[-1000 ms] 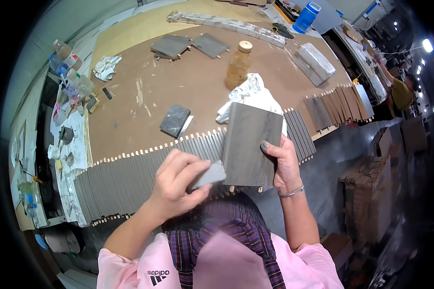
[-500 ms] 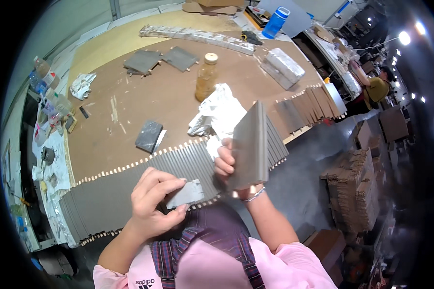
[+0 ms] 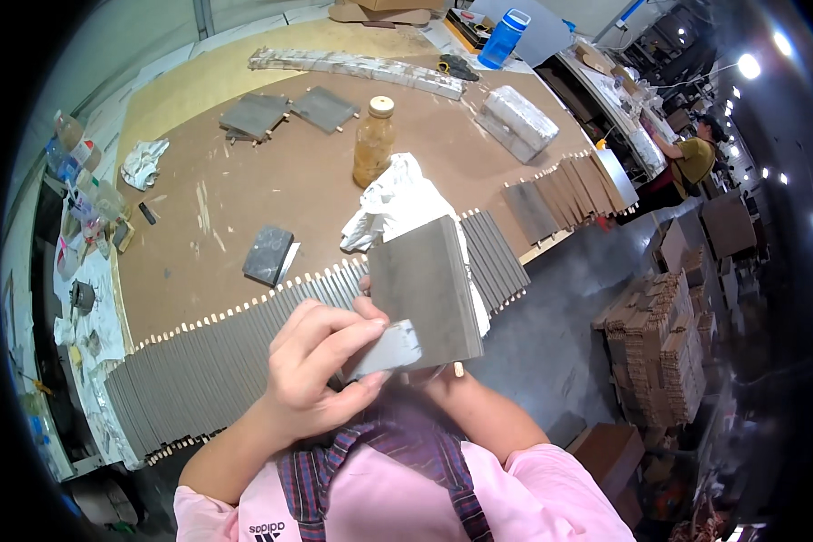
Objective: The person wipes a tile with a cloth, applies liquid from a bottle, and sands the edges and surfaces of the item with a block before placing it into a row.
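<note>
My left hand (image 3: pixel 321 361) grips a small light-grey flat block (image 3: pixel 390 350) between thumb and fingers. The block overlaps the lower left of a grey rectangular board (image 3: pixel 422 285); I cannot tell whether it presses on it. Mostly hidden behind that board, my right hand (image 3: pixel 365 285) holds it up, its broad face toward me and tilted. A pale wooden peg sticks out of the board's lower edge. Beneath both hands runs a long row of similar grey boards (image 3: pixel 217 357) standing on edge, pegs along their ends.
A white cloth (image 3: pixel 393 199) and a jar of brownish liquid (image 3: pixel 374 144) stand beyond the boards. A dark block (image 3: pixel 268 256) lies left of them. More boards (image 3: pixel 569 194) lean at the right. A wrapped block (image 3: pixel 518 124) is farther back. Stacked cardboard (image 3: pixel 646 343) and a co-worker (image 3: pixel 694 155) are off right.
My right hand has turned the board from nearly edge-on to face me and moved it left. My left hand has brought the light-grey block up and right, over the board's lower corner.
</note>
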A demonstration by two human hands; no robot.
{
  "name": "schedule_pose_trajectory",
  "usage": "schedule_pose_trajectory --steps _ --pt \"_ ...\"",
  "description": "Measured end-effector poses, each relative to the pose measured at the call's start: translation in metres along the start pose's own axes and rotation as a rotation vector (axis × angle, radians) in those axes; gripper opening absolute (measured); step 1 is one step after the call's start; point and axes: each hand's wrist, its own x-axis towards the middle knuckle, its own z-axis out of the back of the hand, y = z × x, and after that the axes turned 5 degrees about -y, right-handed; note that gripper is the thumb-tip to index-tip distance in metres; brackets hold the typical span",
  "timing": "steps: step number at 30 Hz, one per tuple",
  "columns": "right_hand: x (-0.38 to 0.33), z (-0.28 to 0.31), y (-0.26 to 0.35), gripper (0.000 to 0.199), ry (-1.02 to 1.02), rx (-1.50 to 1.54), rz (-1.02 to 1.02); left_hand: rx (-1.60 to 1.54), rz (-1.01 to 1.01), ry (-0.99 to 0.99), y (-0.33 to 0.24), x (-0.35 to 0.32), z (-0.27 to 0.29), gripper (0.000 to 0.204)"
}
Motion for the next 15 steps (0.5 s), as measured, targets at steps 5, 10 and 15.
schedule_pose_trajectory --steps 5,10,15 --pt "-0.003 -0.009 -0.005 0.041 -0.068 -1.113 0.154 0.024 -0.063 0.018 0.0 0.001 -0.013 0.045" --pt "-0.008 -0.004 -0.005 0.036 -0.026 -1.397 0.239 0.015 -0.128 0.037 -0.008 0.004 -0.025 0.044" --pt "-0.005 0.09 -0.041 0.048 0.07 -0.684 -0.174 0.068 -0.137 0.061 -0.004 0.012 -0.022 0.046"
